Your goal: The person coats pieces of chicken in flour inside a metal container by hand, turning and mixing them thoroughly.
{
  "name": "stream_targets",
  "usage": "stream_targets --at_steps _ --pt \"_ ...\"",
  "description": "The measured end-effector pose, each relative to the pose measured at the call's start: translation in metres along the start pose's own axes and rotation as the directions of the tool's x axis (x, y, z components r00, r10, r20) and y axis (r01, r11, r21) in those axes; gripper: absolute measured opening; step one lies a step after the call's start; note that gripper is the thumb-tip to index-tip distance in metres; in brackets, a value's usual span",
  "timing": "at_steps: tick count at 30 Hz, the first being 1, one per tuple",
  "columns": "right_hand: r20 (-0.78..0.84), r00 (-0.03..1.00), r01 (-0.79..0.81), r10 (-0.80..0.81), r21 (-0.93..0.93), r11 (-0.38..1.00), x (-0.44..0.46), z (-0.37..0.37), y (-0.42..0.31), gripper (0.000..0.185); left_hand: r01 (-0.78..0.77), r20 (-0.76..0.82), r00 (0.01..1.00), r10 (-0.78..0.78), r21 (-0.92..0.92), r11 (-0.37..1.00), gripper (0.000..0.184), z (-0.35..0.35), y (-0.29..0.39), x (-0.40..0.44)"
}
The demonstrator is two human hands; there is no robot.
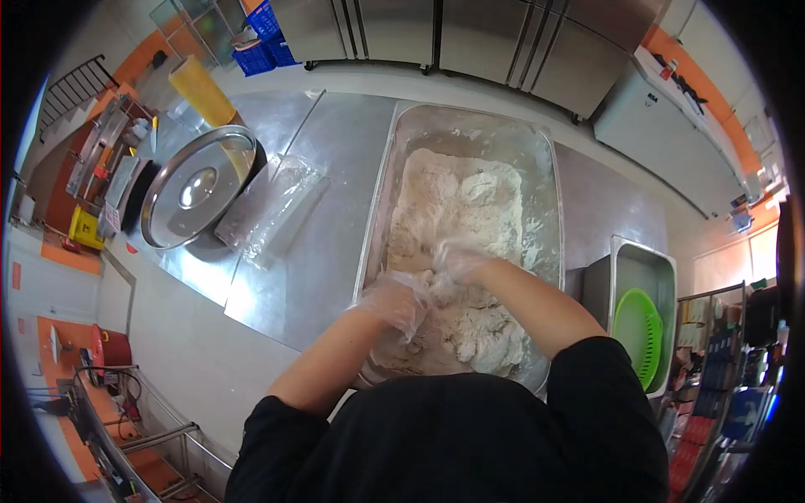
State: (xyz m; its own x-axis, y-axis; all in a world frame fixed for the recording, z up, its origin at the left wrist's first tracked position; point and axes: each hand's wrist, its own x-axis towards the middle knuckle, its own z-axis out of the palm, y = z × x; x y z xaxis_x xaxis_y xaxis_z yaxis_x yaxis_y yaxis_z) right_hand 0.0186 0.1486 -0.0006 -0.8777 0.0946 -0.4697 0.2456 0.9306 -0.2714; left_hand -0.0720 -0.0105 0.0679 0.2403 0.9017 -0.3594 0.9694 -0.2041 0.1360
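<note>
A large, deep metal tray (547, 210) in front of me holds a wide bed of white flour (495, 226). Lumpy flour-coated pieces (490, 344) lie in it, mostly at the near end; the coating hides what they are. Both my hands wear clear plastic gloves and are down in the flour. My left hand (401, 303) is by the tray's left side, its fingers hidden by the loose glove and the flour. Close by, near the middle, my right hand (459, 258) is smeared by motion. Whether either hand grips a piece does not show.
Left of the tray, the steel table (277, 306) bears clear plastic bags (281, 210), a round metal lid (194, 191) and a yellow roll (201, 90). At right, a metal pan (619, 264) holds a green basket (636, 335). Steel cabinets (478, 38) stand behind.
</note>
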Motion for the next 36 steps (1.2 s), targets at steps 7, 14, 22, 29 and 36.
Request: stream_targets --at_steps 7,14,22,29,36 --pt "0.055 0.99 0.099 -0.13 0.385 0.917 -0.066 -0.025 -0.017 0.036 0.064 -0.105 0.993 -0.05 0.141 0.988 0.022 0.013 -0.011 0.005" --pt "-0.209 0.879 -0.339 0.428 0.358 0.87 -0.146 -0.104 -0.078 0.033 0.093 -0.097 0.911 -0.402 -0.899 0.428 0.04 -0.054 0.026 -0.019" --pt "-0.785 0.516 -0.263 0.343 0.236 0.936 -0.098 -0.03 -0.055 0.061 -0.296 -0.325 0.929 -0.176 -0.939 0.174 0.039 -0.015 0.068 -0.001" --pt "-0.692 0.497 -0.608 0.524 0.154 0.779 -0.111 -0.033 -0.089 0.076 -0.354 -0.366 0.921 0.13 -0.656 0.666 0.034 -0.007 0.079 -0.006" --pt "-0.192 0.787 -0.593 0.587 -0.498 0.633 -0.161 -0.006 -0.057 0.043 -0.101 0.061 0.994 0.092 0.176 0.979 0.029 0.018 0.007 -0.011"
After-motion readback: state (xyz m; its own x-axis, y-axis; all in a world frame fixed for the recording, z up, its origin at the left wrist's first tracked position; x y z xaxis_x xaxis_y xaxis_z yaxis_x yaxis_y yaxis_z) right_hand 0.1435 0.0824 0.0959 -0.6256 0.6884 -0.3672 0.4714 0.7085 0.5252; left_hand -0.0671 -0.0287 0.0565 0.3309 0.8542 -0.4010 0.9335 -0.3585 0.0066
